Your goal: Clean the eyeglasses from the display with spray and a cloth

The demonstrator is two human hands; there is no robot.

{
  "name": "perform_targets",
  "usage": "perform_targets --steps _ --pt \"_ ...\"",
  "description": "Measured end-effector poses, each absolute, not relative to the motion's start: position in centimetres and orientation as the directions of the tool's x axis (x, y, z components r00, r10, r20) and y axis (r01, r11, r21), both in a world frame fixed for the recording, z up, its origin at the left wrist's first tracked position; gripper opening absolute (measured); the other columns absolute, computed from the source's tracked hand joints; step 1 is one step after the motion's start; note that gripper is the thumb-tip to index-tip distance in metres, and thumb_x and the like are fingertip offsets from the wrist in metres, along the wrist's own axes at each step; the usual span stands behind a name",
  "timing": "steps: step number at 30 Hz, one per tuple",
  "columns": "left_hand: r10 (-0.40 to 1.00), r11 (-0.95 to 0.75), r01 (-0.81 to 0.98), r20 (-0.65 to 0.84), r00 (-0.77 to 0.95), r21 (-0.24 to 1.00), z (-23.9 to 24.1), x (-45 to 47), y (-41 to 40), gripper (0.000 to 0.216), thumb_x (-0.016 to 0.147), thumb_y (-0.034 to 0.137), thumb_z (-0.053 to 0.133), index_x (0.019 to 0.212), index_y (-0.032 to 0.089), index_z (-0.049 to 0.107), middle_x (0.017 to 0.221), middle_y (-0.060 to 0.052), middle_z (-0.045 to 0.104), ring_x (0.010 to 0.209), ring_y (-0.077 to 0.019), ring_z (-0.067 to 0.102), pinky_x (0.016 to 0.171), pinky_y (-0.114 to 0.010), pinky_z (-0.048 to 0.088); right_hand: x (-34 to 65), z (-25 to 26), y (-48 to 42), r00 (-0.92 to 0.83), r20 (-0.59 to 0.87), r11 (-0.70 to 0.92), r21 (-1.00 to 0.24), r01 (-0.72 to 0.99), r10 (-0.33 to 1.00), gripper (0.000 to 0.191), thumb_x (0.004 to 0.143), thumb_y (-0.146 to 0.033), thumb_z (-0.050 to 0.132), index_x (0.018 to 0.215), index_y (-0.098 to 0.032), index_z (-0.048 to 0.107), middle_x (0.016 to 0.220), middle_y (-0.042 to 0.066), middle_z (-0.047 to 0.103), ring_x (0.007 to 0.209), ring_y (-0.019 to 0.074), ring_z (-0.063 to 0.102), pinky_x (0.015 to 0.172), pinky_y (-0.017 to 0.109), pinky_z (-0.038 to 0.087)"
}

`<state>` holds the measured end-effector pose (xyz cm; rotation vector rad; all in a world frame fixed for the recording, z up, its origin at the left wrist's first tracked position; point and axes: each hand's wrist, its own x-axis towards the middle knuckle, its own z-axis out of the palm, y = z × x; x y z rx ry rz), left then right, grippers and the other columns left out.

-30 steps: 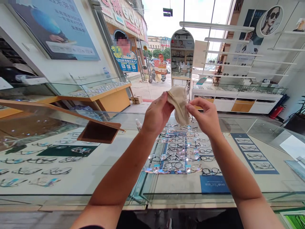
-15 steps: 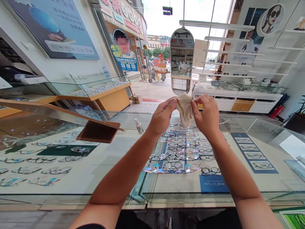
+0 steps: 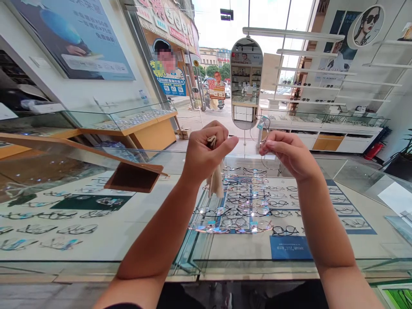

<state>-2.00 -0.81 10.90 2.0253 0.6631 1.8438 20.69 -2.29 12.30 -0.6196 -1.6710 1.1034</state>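
My left hand (image 3: 207, 152) is closed around a cream cloth (image 3: 215, 182), which hangs down below the fingers. To its right, my right hand (image 3: 285, 152) pinches a pair of thin-rimmed eyeglasses (image 3: 264, 125) between thumb and fingers. One round lens stands up above the fingertips, with a bluish mark on it; part of the frame is hidden by the hand. The cloth and the glasses are apart. Both hands are raised over the glass display case (image 3: 238, 266), where rows of eyeglasses (image 3: 240, 199) lie.
An oval mirror (image 3: 246, 86) stands beyond my hands. A brown-framed tilted mirror or panel (image 3: 133, 177) is on the left of the counter. More glasses (image 3: 77, 229) lie at left, a blue card (image 3: 289, 248) in front. White shelves (image 3: 309, 71) hang at the right.
My left hand has drawn the cloth away from the glasses, moving left and crumpling it in the fist. My right hand has shifted slightly right, still holding the glasses, which now show more plainly.
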Motion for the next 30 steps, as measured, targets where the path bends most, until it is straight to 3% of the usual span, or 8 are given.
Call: perform_targets --steps 3,5,7,10,17,22,25,30 --pt "0.322 -0.909 0.325 0.935 0.146 0.262 10.9 -2.2 -0.6 0.036 0.079 0.054 0.085 0.093 0.025 0.071 0.099 -0.003 0.07 0.079 -0.0172 0.057 0.075 -0.036 0.054 20.7 12.5 -2.5 -0.474 0.398 0.369 -0.916 -0.158 0.786 0.017 0.082 -0.034 0.075 0.071 -0.021 0.069 0.072 0.0 0.067 0.073 0.0142 0.063 0.079 0.033 0.052" --pt "0.235 -0.911 0.39 0.944 0.231 0.131 10.8 -2.3 -0.5 0.058 0.079 0.063 0.085 0.121 0.026 0.071 0.12 -0.007 0.072 0.088 -0.02 0.063 0.08 -0.039 0.056 20.7 12.6 -2.6 -0.52 0.372 0.336 -0.927 -0.167 0.769 0.018 0.081 -0.034 0.075 0.07 -0.021 0.069 0.069 0.0 0.067 0.07 0.0138 0.063 0.076 0.032 0.052" --pt "0.182 -0.913 0.403 0.941 0.284 0.055 10.8 -2.4 -0.5 0.063 0.081 0.064 0.083 0.13 0.026 0.069 0.126 -0.008 0.072 0.098 -0.0226 0.066 0.084 -0.039 0.056 20.7 12.7 -2.6 -0.544 0.354 0.32 -0.934 -0.16 0.76 0.017 0.082 -0.033 0.074 0.071 -0.02 0.069 0.068 0.0 0.067 0.069 0.0134 0.062 0.075 0.031 0.052" --pt "0.174 -0.912 0.41 0.931 0.321 0.029 10.8 -2.4 -0.7 0.056 0.084 0.061 0.082 0.126 0.026 0.071 0.118 -0.007 0.075 0.103 -0.0236 0.068 0.085 -0.039 0.056 20.8 12.6 -2.6 -0.573 0.336 0.307 -0.94 -0.152 0.747 0.018 0.083 -0.032 0.073 0.071 -0.02 0.068 0.067 0.0 0.068 0.068 0.0128 0.062 0.073 0.03 0.051" --pt "0.123 -0.921 0.39 0.935 0.333 -0.018 11.0 -2.6 -1.2 0.045 0.083 0.059 0.084 0.113 0.027 0.075 0.098 -0.002 0.073 0.088 -0.0193 0.066 0.076 -0.035 0.054 20.7 12.8 -3.2 -0.571 0.37 0.371 -0.921 -0.12 0.733 0.022 0.088 -0.036 0.07 0.073 -0.02 0.068 0.069 0.001 0.068 0.069 0.0129 0.062 0.074 0.031 0.05" --pt "0.04 -0.912 0.406 0.974 0.225 -0.057 11.2 -2.9 -1.1 0.049 0.08 0.064 0.084 0.112 0.029 0.074 0.095 0.0 0.071 0.079 -0.0173 0.061 0.068 -0.035 0.052 20.9 13.0 -3.3 -0.245 0.57 0.57 -0.818 -0.075 0.784 0.032 0.091 -0.049 0.066 0.074 -0.022 0.061 0.08 0.001 0.062 0.076 0.013 0.057 0.068 0.029 0.046" --pt "0.017 -0.902 0.431 0.995 0.098 -0.027 11.0 -3.2 -0.6 0.049 0.079 0.064 0.085 0.114 0.031 0.073 0.093 0.0 0.068 0.075 -0.0169 0.058 0.068 -0.036 0.051 21.2 12.9 -3.1 -0.004 0.702 0.702 -0.712 0.035 0.712 0.03 0.09 -0.046 0.067 0.074 -0.024 0.056 0.074 -0.002 0.052 0.068 0.0116 0.045 0.061 0.028 0.038" --pt "0.026 -0.885 0.463 0.999 -0.038 0.04 10.6 -3.3 0.4 0.045 0.082 0.06 0.084 0.116 0.034 0.071 0.095 0.001 0.063 0.079 -0.018 0.059 0.075 -0.037 0.051 21.0 12.9 -4.7 -0.003 0.832 0.788 -0.525 0.321 0.555 0.012 0.092 -0.036 0.069 0.094 -0.024 0.068 0.067 -0.005 0.047 0.06 0.0111 0.039 0.058 0.03 0.033"
